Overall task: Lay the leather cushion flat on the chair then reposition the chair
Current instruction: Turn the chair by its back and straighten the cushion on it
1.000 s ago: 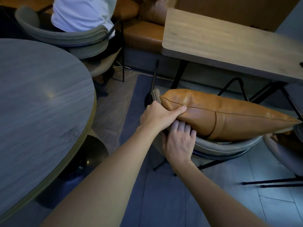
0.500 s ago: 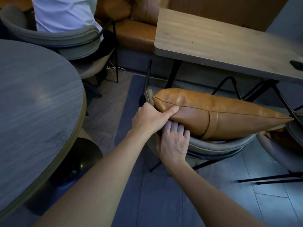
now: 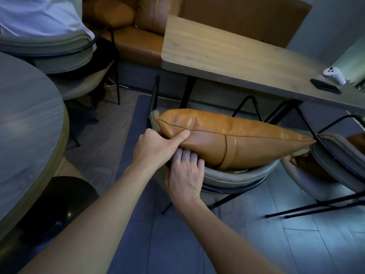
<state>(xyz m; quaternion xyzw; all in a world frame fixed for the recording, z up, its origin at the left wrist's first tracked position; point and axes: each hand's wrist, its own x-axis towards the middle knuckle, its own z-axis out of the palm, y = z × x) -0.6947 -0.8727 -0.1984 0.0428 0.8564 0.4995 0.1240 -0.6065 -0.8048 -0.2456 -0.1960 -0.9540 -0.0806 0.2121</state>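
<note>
The tan leather cushion (image 3: 246, 143) stands on its long edge inside the grey chair (image 3: 237, 179), with its seam facing up. My left hand (image 3: 158, 147) is closed around the cushion's left end, thumb on top. Just below it, my right hand (image 3: 184, 175) lies over the chair's backrest rim. Its fingertips are tucked out of sight between the cushion and the backrest. The chair's seat is hidden under the cushion.
A rectangular wooden table (image 3: 227, 54) stands just beyond the chair, with a white controller (image 3: 333, 74) and a dark phone (image 3: 325, 86) on it. A round table (image 3: 25, 139) fills the left. A second grey chair (image 3: 335, 161) is at the right. A seated person (image 3: 39, 16) is at the far left.
Both hands keep the same hold. The view has swung slightly right, bringing the controller and phone into sight. The cushion and chair show no clear movement.
</note>
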